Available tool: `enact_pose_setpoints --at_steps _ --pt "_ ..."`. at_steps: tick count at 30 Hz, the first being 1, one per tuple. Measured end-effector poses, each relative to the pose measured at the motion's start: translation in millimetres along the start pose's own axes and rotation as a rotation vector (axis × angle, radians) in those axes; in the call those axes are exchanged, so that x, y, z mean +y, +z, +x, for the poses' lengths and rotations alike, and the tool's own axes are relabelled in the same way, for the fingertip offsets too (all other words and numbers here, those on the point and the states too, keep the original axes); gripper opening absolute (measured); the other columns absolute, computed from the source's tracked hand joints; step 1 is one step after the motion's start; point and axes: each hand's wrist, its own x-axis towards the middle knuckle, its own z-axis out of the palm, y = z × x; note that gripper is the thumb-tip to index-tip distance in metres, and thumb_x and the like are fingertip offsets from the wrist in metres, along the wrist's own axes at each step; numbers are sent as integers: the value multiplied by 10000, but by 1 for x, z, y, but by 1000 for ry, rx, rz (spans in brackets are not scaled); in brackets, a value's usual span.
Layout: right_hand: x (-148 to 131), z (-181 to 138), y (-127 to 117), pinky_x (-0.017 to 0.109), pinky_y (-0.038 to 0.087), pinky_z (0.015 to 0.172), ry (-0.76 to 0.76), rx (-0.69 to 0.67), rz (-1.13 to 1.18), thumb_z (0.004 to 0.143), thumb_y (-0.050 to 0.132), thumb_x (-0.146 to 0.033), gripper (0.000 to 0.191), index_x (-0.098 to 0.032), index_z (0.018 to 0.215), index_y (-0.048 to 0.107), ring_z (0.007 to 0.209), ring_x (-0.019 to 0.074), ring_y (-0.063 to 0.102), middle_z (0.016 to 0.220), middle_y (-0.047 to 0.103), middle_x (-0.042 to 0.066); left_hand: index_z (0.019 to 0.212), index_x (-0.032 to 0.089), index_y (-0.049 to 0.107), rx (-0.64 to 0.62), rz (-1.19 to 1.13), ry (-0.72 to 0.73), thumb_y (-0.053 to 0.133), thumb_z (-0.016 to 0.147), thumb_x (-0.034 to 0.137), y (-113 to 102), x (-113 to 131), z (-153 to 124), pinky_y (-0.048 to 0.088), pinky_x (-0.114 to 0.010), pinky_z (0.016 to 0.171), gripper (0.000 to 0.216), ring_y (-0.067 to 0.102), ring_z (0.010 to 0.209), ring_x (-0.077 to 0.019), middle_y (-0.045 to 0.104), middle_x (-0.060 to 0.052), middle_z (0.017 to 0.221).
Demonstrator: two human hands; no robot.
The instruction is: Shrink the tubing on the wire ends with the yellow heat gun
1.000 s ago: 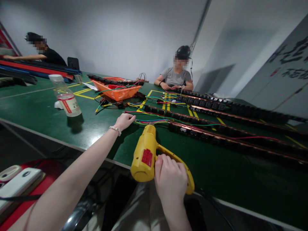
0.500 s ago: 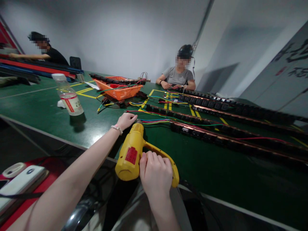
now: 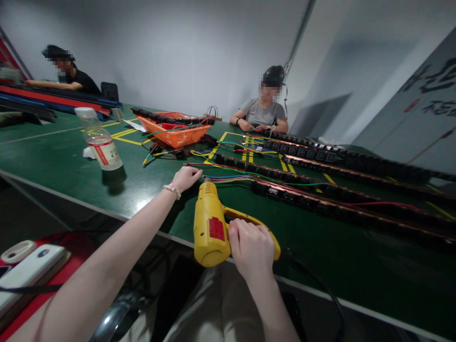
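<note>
Head view: the right hand [image 3: 251, 247] has its fingers wrapped tight round the handle of a yellow heat gun [image 3: 211, 223], held just over the near edge of the green surface [image 3: 64, 166]. The nozzle points away from the person, at the loose ends of a bundle of coloured wires [image 3: 228, 179]. The left hand [image 3: 185, 178], with a bead bracelet [image 3: 172, 189] at the wrist, lies on those wire ends just beside the nozzle. Its fingers are curled together, but I cannot tell whether they pinch a wire or only press it down.

The work looks to be in its middle. The wires run off into the nearest of several long black socket strips [image 3: 285, 194] that lie side by side toward the right edge, and nothing shows which of them are finished.

The heat gun has a blocky yellow body with a red label on its side, a looped handle guard and a short dark metal nozzle.

A water bottle [image 3: 99, 142] stands toward the left edge and an orange basket [image 3: 174, 133] sits near the middle. A person in a grey shirt [image 3: 261, 114] works at the far edge.
</note>
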Motion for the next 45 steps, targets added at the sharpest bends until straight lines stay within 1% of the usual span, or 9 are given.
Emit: enact_pose_setpoints --at_steps 3,10,15,21,26,30,34,37,45 --pt "13 -3 -3 285 258 669 1 23 -30 938 289 -252 375 -201 745 607 629 122 535 664 634 -9 509 170 507 -6 10 6 347 842 474 -1 1 0 205 -269 531 479 327 511 -113 416 3 501" --pt "43 -9 -10 264 285 656 42 63 -143 939 297 -250 398 -194 726 629 612 111 556 655 659 -9 539 170 537 -25 19 -20 348 840 490 -1 0 0 214 -262 531 479 358 524 -117 449 -5 523" --pt "64 -11 -16 261 296 634 59 63 -245 937 280 -252 424 -168 779 665 622 113 572 707 689 17 537 171 535 -36 31 5 331 846 491 -2 0 0 214 -262 531 490 349 511 -117 434 -5 510" --pt "75 -16 -18 268 298 642 97 61 -304 940 272 -264 430 -167 783 661 620 128 574 689 681 26 523 172 515 -42 36 -12 337 843 494 -3 3 -1 204 -265 522 487 330 495 -112 406 1 500" --pt "70 -19 -19 273 299 652 111 77 -339 935 285 -248 403 -169 786 651 627 135 577 674 673 17 529 171 522 -49 36 -46 351 834 502 -3 3 -1 202 -264 521 481 340 500 -112 438 -5 518" --pt "63 -20 -21 279 297 647 116 107 -358 932 285 -234 394 -178 735 622 610 138 569 641 657 7 532 168 539 -46 34 -55 356 830 505 -2 2 1 204 -265 523 486 347 506 -114 472 -15 533" --pt "52 -17 -17 285 292 644 126 124 -381 933 293 -234 393 -179 700 604 586 141 553 598 630 9 535 167 533 -47 39 -49 356 832 498 -1 1 2 209 -264 524 478 343 506 -113 477 -17 540" --pt "41 -15 -12 288 288 650 143 135 -364 933 312 -243 366 -172 736 612 601 140 553 642 643 15 538 168 522 -40 34 -31 352 835 492 0 0 2 209 -262 521 471 339 506 -110 466 -13 539" --pt "-5 -10 -4 317 254 671 168 5 -235 936 306 -255 340 -190 743 577 654 160 542 676 630 14 532 166 518 -26 22 -32 342 844 487 -1 2 2 203 -260 514 481 328 500 -108 421 0 508"
